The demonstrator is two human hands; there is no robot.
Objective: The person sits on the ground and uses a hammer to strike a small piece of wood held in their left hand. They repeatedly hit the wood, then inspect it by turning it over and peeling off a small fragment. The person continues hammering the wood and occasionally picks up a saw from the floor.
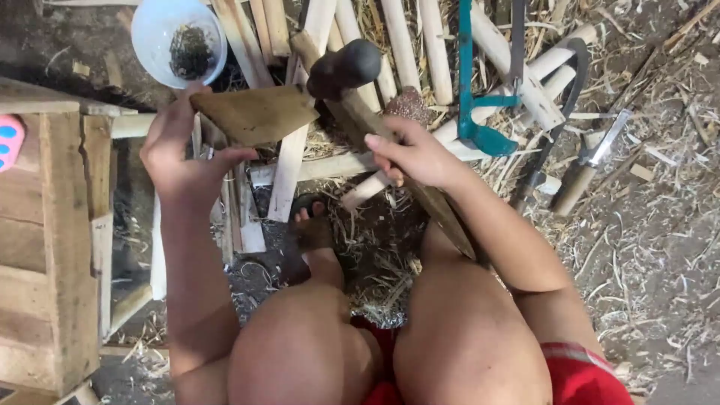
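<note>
Dirt floor [660,247] strewn with shavings and pale sticks. Our left hand [180,154] clasped a flat brown wooden wedge [255,114], holding it level; our right hand [416,156] clenched the dark-headed wooden mallet [345,69] mid-handle, head poised just beside the wedge.

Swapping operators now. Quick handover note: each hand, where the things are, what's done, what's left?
Left hand: grips a flat wedge-shaped wood piece by its left end.
Right hand: closed on the handle of a dark-headed mallet, head just right of the wedge's tip.
Nearby: white bowl top left, teal saw frame and a knife right, whittled sticks ahead.
Done: many sticks are stripped, shavings around.
Left: cannot tell.
</note>
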